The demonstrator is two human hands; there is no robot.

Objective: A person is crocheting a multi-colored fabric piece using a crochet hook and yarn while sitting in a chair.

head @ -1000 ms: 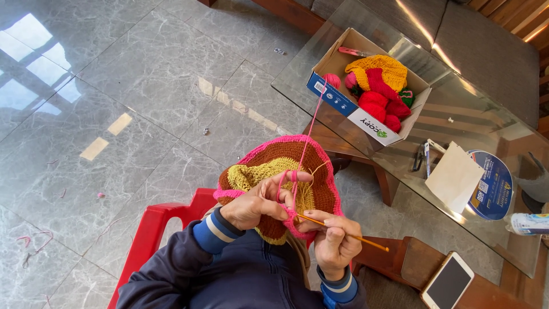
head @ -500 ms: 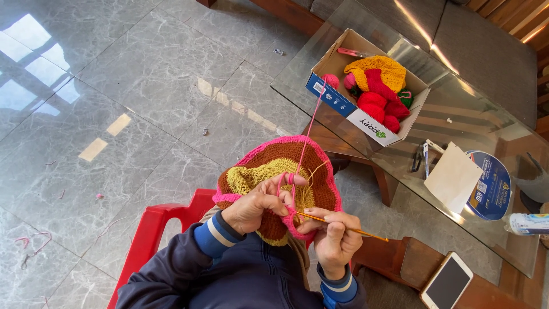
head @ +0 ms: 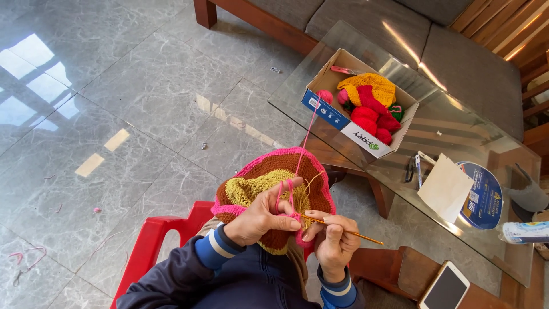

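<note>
Crocheted hat (head: 269,183) pinched in left hand (head: 260,220); right hand (head: 337,243) fingers grip crochet hook (head: 337,228). Taut pink yarn (head: 306,134) might drag the cardboard box (head: 349,123) beyond it.

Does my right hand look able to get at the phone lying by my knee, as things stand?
Probably yes, though not freely. The phone lies uncovered just beside the right hand, with nothing between them, but that hand is gripping the crochet hook, so it would need to let go first.
</note>
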